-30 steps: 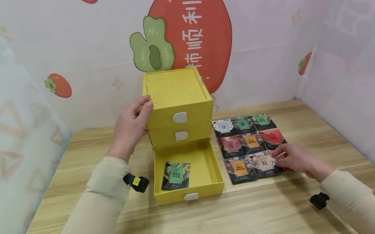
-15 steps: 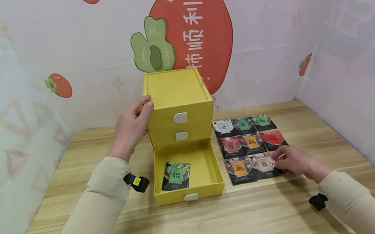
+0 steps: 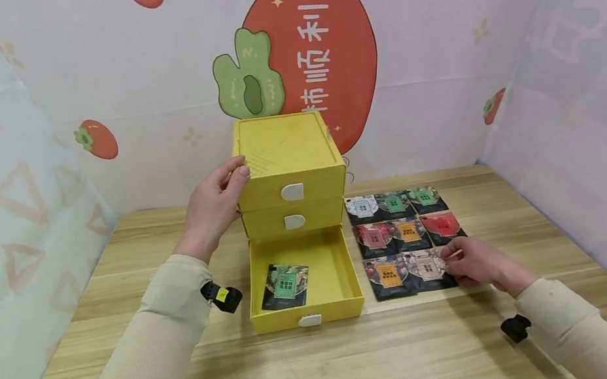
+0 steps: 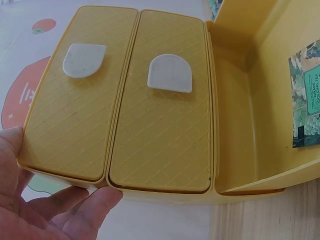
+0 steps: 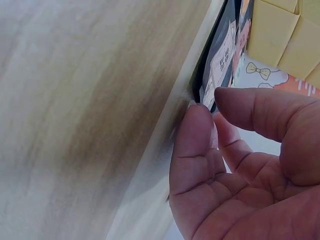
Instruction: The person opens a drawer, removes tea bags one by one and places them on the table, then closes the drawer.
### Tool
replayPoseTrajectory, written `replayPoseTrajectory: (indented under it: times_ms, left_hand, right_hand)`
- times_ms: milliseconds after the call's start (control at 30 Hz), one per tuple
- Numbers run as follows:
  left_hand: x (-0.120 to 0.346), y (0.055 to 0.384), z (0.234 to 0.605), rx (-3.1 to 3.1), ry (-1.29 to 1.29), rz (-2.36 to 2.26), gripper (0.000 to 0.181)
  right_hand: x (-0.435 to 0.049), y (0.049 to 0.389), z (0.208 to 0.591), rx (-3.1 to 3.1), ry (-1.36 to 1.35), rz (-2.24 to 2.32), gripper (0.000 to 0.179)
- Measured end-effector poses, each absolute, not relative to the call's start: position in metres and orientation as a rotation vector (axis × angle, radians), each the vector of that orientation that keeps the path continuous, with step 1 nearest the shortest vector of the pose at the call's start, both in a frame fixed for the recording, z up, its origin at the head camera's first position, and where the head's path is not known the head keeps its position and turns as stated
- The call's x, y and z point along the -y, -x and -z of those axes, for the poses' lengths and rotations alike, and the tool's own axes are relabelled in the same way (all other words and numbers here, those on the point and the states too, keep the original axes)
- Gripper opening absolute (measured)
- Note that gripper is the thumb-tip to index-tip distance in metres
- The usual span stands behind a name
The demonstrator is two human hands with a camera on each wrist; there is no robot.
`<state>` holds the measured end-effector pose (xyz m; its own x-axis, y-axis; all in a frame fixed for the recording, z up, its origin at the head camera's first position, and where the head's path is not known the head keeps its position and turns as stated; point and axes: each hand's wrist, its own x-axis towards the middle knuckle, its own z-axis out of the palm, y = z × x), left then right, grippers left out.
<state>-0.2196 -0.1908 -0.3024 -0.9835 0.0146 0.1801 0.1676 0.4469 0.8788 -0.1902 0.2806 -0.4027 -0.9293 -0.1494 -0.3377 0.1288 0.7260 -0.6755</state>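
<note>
A yellow three-tier drawer box (image 3: pixel 285 146) stands on the table, its bottom drawer (image 3: pixel 328 262) pulled out. My left hand (image 3: pixel 210 207) grips the box's upper left front corner, thumb on the top edge and curled fingers against the side. In that drawer lies a green-labelled grape oolong tea packet (image 3: pixel 285 285). To the right, my right hand (image 3: pixel 481 264) pinches the right edge of a pale-labelled tea packet (image 3: pixel 426 268). The right wrist view has the thumb (image 5: pixel 250 107) and a fingertip at that edge; their exact contact is partly hidden.
More tea packets lie in rows right of the box, among them a red one (image 3: pixel 441 224) and an orange-labelled one (image 3: pixel 388 275). The upper two drawers, with white handles (image 3: pixel 292 192), are closed. A patterned backdrop (image 3: pixel 154 74) rises behind the wooden table (image 3: pixel 320 372).
Almost nothing differs. The right hand keeps to the pale-labelled packet's right edge, and the left hand stays on the box corner. The head view shifts very slightly.
</note>
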Motion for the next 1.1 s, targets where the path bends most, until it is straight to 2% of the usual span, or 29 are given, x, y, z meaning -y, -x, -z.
replayPoseTrajectory:
  times_ms: [533, 667, 900, 1100]
  left_hand:
    - [0.191, 0.218, 0.301, 2.548, 0.155, 1.578, 0.062]
    - [0.191, 0.217, 0.3, 2.551, 0.161, 1.579, 0.062]
    - [0.191, 0.218, 0.302, 2.541, 0.154, 1.578, 0.063]
    - [0.191, 0.219, 0.301, 2.553, 0.149, 1.532, 0.06]
  right_hand:
    - [-0.253, 0.187, 0.372, -2.589, 0.179, 1.078, 0.044]
    - [-0.233, 0.185, 0.36, -2.603, 0.227, 1.055, 0.044]
    - [-0.187, 0.182, 0.34, -2.615, 0.362, 1.003, 0.033]
    - [-0.14, 0.183, 0.33, -2.658, 0.551, 0.846, 0.03]
